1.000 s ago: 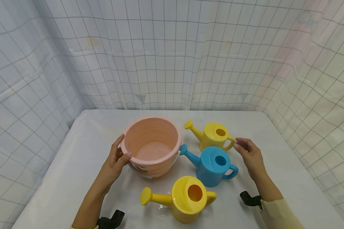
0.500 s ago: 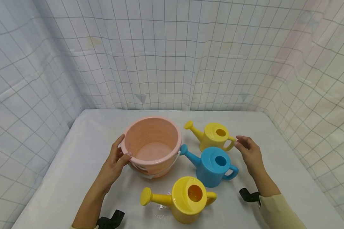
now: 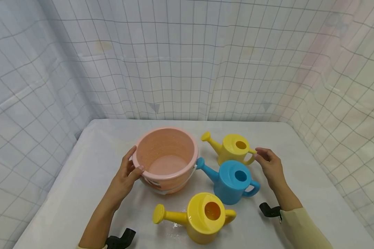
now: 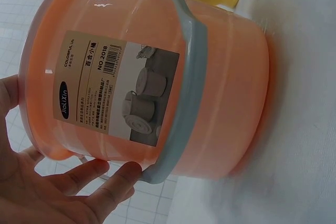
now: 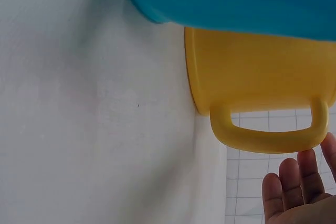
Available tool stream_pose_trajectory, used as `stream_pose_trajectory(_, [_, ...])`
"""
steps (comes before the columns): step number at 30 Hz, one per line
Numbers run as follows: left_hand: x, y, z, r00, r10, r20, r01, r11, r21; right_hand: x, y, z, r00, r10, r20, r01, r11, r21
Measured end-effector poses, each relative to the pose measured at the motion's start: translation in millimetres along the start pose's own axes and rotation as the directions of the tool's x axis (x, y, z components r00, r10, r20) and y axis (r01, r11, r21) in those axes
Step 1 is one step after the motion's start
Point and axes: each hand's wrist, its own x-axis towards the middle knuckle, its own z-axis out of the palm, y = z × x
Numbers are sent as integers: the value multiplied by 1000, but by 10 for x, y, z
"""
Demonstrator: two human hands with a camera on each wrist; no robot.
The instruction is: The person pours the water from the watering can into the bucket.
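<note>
In the head view, a pink bucket with a pale carrying handle stands left of centre. My left hand holds it at the left, thumb on the rim and fingers along the outside. The left wrist view shows its printed label. At the back right stands a yellow watering can. My right hand is at that can's handle, its loosely extended fingertips touching the outer curve; the thumb is hidden in the right wrist view. A blue watering can stands just in front.
Another yellow watering can stands at the front, its spout pointing left, beside shiny wet spots on the white tabletop. A white gridded curtain encloses the back and both sides. The blue can's spout reaches close to the bucket.
My right hand has shifted slightly left, closer against the far yellow watering can's handle. The left hand and the bucket have hardly moved.
</note>
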Motion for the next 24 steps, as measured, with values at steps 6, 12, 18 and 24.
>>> stream_pose_trajectory(6, [4,-5,5,1000,5,-2,-5,1000,-5,249,379,44,999,-41,-13,41,999,5])
stream_pose_trajectory(12, [5,-6,4,1000,5,-1,-5,1000,-10,345,555,105,998,-52,-36,54,997,59])
stream_pose_trajectory(18, [6,-5,4,1000,1,-3,-1,1000,-7,319,545,128,998,-55,-30,57,996,73])
stream_pose_trajectory(24, [4,-1,2,1000,-2,-2,2,1000,-1,316,566,150,999,-47,-13,48,996,73])
